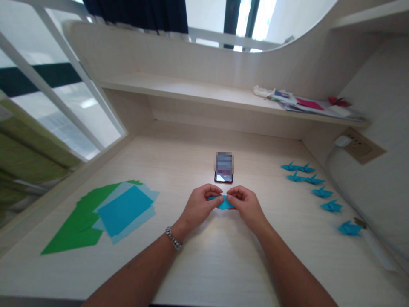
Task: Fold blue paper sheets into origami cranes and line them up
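Observation:
My left hand [200, 204] and my right hand [245, 204] meet over the middle of the pale wooden desk [204, 256]. Both pinch a small folded piece of blue paper [225, 203], fingers closed on its edges, just above the desk surface. A metal bracelet sits on my left wrist. Directly behind the hands a phone [223, 168] lies flat on the desk.
A fanned stack of blue sheets [126, 211] over green sheets [79, 224] lies at the left. Several folded blue paper cranes [315, 181] line the right side. Papers and a red crane [338, 101] rest on the shelf; a wall socket [358, 147] is at right.

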`<state>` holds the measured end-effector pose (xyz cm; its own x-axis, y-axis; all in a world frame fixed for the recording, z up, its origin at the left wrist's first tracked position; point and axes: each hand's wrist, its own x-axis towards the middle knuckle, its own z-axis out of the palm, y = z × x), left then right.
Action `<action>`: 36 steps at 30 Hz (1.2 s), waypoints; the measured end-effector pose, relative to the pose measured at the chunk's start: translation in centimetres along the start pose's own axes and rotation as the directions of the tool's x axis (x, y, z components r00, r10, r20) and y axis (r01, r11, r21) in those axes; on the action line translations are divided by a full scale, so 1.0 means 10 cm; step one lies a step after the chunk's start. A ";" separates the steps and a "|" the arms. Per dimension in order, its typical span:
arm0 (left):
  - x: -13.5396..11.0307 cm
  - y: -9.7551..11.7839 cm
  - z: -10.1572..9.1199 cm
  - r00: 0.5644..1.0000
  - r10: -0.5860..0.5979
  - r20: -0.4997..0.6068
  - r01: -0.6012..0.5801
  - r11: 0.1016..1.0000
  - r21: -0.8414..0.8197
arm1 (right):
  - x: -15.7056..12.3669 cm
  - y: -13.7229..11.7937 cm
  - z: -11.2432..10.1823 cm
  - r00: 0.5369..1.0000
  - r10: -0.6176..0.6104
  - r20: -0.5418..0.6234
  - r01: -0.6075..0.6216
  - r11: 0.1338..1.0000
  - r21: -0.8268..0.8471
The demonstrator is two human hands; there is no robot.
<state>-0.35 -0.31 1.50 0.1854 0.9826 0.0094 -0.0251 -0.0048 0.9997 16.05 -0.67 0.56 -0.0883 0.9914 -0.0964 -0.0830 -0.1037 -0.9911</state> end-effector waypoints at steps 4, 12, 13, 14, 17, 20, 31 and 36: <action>0.00 -0.01 0.01 1.000 -0.012 -0.011 0.012 1.000 -0.004 | 0.01 0.01 -0.02 0.998 -0.063 0.013 0.064 0.997 -0.037; 0.01 -0.03 0.01 1.000 0.003 -0.010 -0.003 1.000 0.013 | 0.02 0.04 -0.03 0.994 -0.103 0.020 0.105 0.990 -0.089; 0.01 -0.03 0.01 1.000 0.008 -0.008 -0.008 1.000 0.019 | 0.02 0.04 -0.02 0.996 -0.092 0.018 0.094 0.992 -0.087; 0.02 -0.04 0.00 1.000 0.013 -0.004 -0.012 1.000 0.022 | 0.02 0.04 -0.02 0.996 -0.085 0.017 0.086 0.992 -0.087; 0.02 -0.05 0.00 1.000 0.007 0.011 -0.007 1.000 0.005 | 0.02 0.05 -0.01 0.995 -0.092 0.028 0.094 0.991 -0.097; 0.02 -0.05 0.01 0.999 -0.038 0.031 0.040 0.997 -0.067 | 0.02 0.05 -0.03 0.994 -0.106 0.034 0.109 0.989 -0.099; 0.01 -0.01 0.01 0.998 -0.052 0.045 0.055 0.996 -0.074 | 0.02 0.04 -0.04 0.995 -0.101 0.021 0.103 0.990 -0.098; 0.01 -0.02 0.00 1.000 -0.026 0.015 0.027 0.999 -0.036 | 0.02 0.03 -0.04 1.000 -0.023 0.015 0.024 0.999 -0.036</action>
<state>-0.37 -0.20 1.34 0.2012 0.9794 -0.0162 -0.0555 0.0279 0.9981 16.37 -0.50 0.16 -0.1014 0.9922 -0.0720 -0.0489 -0.0772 -0.9958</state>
